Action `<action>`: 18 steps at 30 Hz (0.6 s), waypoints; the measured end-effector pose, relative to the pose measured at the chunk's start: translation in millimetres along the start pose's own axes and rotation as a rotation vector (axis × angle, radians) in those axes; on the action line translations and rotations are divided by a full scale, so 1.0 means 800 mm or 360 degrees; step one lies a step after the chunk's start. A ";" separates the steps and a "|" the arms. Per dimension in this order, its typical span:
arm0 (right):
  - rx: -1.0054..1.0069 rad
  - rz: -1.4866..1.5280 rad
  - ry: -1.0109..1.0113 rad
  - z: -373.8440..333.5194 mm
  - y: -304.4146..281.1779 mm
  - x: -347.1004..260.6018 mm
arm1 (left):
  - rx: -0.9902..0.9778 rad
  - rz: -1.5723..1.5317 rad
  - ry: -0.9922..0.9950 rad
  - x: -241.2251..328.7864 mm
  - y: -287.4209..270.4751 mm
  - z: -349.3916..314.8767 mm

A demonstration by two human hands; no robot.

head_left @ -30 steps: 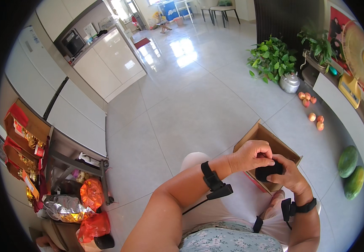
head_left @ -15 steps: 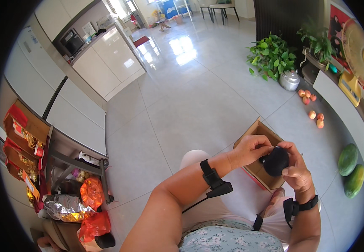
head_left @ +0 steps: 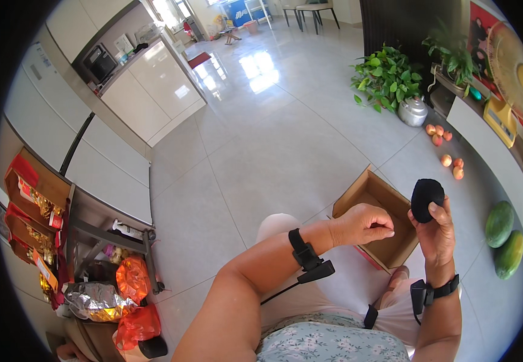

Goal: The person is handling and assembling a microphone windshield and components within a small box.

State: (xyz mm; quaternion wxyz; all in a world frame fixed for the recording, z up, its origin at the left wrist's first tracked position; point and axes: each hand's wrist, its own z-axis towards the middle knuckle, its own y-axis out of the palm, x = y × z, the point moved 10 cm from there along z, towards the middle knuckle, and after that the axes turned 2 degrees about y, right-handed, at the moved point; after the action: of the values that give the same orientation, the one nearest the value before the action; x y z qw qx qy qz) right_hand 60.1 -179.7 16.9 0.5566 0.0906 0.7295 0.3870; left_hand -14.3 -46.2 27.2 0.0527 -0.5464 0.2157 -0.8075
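Note:
My right hand [head_left: 435,232] grips a black rounded thing [head_left: 427,200] with a matt, soft-looking surface, held up past the right edge of a cardboard box [head_left: 405,240]. The thumb lies across its lower part and the fingers go behind it. What kind of thing it is, I cannot tell. My left hand [head_left: 363,224] hovers over the box with thumb and fingertips pinched together. Anything in that pinch is too small or hidden to make out. The box stands open-topped on the floor by my knees, brown inside with some red on its outer side.
To the right lie two green melons [head_left: 500,226] and several peaches [head_left: 437,134]. Beyond them stand a metal kettle [head_left: 413,112] and a leafy plant [head_left: 388,78]. At left, a rack [head_left: 101,238] stands among red bags [head_left: 137,326], with a fridge [head_left: 110,172] behind it.
My right hand has lifted the black thing up and to the right, away from my left hand. My left hand has parted from it and stays over the box, lowered slightly.

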 end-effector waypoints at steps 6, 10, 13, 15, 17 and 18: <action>0.0158 -0.0501 -0.0154 0.009 -0.022 -0.005 | -0.0120 -0.0316 0.0036 0.011 0.010 -0.002; 0.0099 -0.1104 -0.0262 -0.001 0.007 -0.012 | 0.0037 -0.0384 0.0104 0.016 -0.008 0.000; -0.0284 -0.1297 -0.0055 -0.007 0.032 0.017 | 0.0255 -0.0240 0.0167 0.014 -0.033 0.002; -0.0362 -0.1188 0.0164 -0.013 0.040 0.031 | 0.0457 -0.0440 -0.0198 -0.020 -0.045 -0.004; -0.0533 -0.0862 0.0447 -0.021 0.050 0.054 | 0.0509 -0.0348 -0.0109 -0.023 -0.049 -0.006; -0.0512 -0.0753 0.0520 -0.022 0.046 0.058 | 0.0528 -0.0323 -0.0132 -0.023 -0.050 -0.006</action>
State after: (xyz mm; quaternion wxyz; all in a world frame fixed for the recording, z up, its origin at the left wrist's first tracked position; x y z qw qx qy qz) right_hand 16.9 -136.5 8.1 0.5139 -0.2339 0.7394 0.3667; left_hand -5.1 -2.6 26.0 0.0692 -0.5820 0.0211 -0.8100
